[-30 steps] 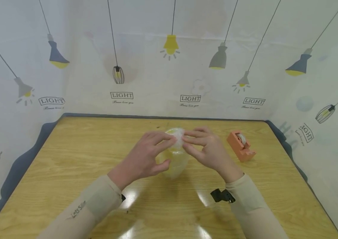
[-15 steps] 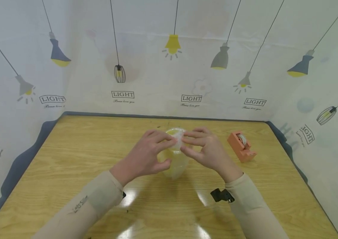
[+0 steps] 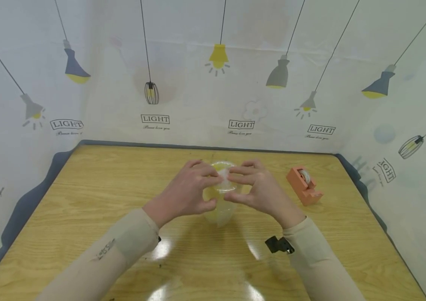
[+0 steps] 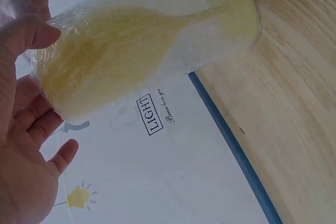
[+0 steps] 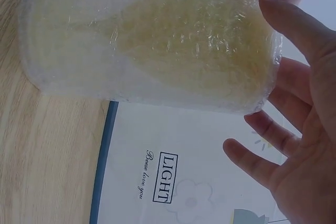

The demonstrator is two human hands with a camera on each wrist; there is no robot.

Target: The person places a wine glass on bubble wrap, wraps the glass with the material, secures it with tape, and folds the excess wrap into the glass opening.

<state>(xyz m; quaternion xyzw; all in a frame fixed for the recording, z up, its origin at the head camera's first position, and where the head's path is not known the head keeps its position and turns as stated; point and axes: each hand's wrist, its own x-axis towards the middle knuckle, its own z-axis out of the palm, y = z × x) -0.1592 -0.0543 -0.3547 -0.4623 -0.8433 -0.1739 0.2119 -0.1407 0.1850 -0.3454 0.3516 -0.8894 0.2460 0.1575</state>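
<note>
A yellow-tinted stemmed glass wrapped in clear bubble wrap [image 3: 222, 213] stands upright on the wooden table. Through the wrap, the wrist views show its bowl at the top and a narrow stem below. My left hand [image 3: 188, 190] is at the left of its top, fingers extended over the rim and thumb apart from them. Opposite, my right hand [image 3: 261, 190] has its fingertips at the wrapped rim. In the left wrist view the left thumb [image 4: 44, 32] touches the wrap's upper edge. The right thumb [image 5: 299, 22] lies against that edge in the right wrist view.
An orange tape dispenser [image 3: 304, 186] with a roll of clear tape stands to the right of my right hand. Behind the table [image 3: 100, 188] and at its sides hangs a white cloth printed with lamps [image 3: 197, 96].
My left hand has shifted slightly right and up, and its fingers bend a little more. The right thumb has moved lower, away from its fingers. The wrapped glass stays in place.
</note>
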